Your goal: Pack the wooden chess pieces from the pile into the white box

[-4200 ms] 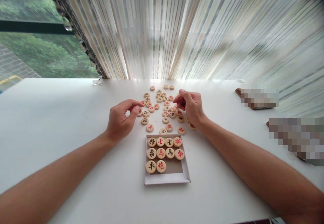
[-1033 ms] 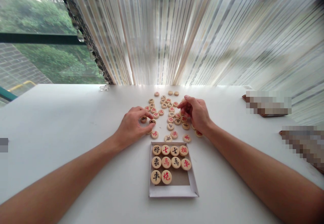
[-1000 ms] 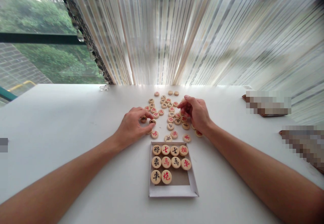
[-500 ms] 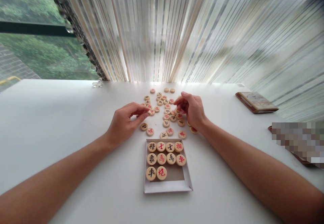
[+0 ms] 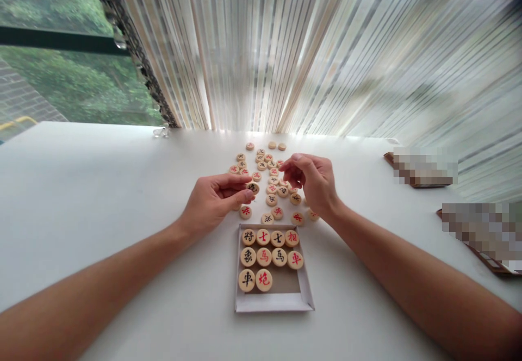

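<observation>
The left hand (image 5: pixel 210 198) pinches a black-lettered disc (image 5: pixel 253 188). The right hand (image 5: pixel 313 181) is loosely curled, contents unclear, beside discs (image 5: pixel 271 199) scattered toward the far edge of the table (image 5: pixel 101 187)

Box (image 5: pixel 275 303), far row of pieces: black 将 (image 5: pixel 248 236), red 士 (image 5: pixel 263 237), black 士 (image 5: pixel 278 238), red 相 (image 5: pixel 292 237). Middle: black 象 (image 5: pixel 248 257), red 馬 (image 5: pixel 263 257), black 馬 (image 5: pixel 279 256), red 車 (image 5: pixel 296 260). Near: black 車 (image 5: pixel 247 280), red 炮 (image 5: pixel 264 280). Held piece (image 5: pixel 253 188), left hand (image 5: pixel 206 198): black character, looks like 炮. Loose pieces (image 5: pixel 245 212): red, black characters, mostly too small to read.
</observation>
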Tool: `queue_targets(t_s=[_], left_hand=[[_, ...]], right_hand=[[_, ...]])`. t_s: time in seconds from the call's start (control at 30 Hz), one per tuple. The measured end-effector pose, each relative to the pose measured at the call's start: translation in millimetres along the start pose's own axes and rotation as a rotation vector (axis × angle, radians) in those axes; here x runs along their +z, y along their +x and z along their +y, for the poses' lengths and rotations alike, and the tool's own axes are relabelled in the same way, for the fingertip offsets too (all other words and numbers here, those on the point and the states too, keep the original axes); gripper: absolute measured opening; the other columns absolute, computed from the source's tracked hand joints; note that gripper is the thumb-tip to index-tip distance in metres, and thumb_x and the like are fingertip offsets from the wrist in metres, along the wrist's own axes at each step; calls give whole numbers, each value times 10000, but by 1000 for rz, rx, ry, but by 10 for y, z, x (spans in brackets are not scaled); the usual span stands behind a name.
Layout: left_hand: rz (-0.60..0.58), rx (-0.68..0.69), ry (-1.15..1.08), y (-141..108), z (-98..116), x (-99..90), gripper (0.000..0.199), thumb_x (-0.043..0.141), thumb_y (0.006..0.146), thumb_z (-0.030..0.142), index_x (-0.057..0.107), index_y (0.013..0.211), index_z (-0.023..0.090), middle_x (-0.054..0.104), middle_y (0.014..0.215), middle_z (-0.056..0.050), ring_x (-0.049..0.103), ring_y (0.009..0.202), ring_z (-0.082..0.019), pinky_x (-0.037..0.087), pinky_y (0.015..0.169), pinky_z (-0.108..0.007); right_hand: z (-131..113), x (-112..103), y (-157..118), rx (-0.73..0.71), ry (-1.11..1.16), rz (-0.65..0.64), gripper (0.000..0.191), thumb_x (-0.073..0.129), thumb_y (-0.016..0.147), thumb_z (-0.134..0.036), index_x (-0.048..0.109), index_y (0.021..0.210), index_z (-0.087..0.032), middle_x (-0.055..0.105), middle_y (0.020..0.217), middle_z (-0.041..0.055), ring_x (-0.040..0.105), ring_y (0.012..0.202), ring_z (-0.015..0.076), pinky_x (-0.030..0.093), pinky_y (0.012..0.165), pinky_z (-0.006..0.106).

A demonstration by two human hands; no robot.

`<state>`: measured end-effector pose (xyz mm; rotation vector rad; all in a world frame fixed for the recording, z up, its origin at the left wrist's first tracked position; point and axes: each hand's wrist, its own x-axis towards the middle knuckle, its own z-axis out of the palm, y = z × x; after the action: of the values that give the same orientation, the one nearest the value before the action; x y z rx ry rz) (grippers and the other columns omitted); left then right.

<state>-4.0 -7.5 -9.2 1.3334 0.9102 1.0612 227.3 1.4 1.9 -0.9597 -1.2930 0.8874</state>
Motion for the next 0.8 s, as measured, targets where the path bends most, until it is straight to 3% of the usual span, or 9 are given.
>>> queue_targets(t_s=[0.23, 0.4, 0.6, 0.8], left_hand=[[-52, 12, -84, -24, 11, 25, 368, 982, 735, 284, 852, 1040, 123, 863, 960, -101, 819, 776, -189, 705, 766, -294], [-66, 18, -99, -28, 15, 29, 381, 1005, 694, 277, 856, 1006, 119, 859, 902, -93, 810, 736, -189, 696, 714, -280], [-47, 39, -91, -33, 18, 37, 359, 1005, 693, 288, 860, 981, 128, 858, 892, -93, 814, 736, -200, 700, 709, -290], [-12, 46, -82, -40, 20, 49, 345, 985, 729, 331, 867, 982, 129, 861, 900, -118, 835, 787, -249, 714, 733, -336]], right_hand=[[-140, 155, -151, 192, -10, -315, 371, 785, 899, -494, 779, 751, -153, 720, 692, 36, 562, 513, 84, 403, 460, 206], [-159, 195, -191, 251, -36, -342, 342, 927, 762, -465, 808, 810, -147, 690, 631, 6, 571, 509, 97, 461, 440, 197], [-132, 192, -188, 244, -14, -342, 347, 951, 750, -457, 829, 845, -147, 701, 617, 9, 606, 497, 107, 493, 434, 201], [-115, 196, -185, 239, 51, -354, 383, 987, 705, -452, 853, 909, -157, 803, 776, 65, 761, 694, 177, 646, 649, 281]])
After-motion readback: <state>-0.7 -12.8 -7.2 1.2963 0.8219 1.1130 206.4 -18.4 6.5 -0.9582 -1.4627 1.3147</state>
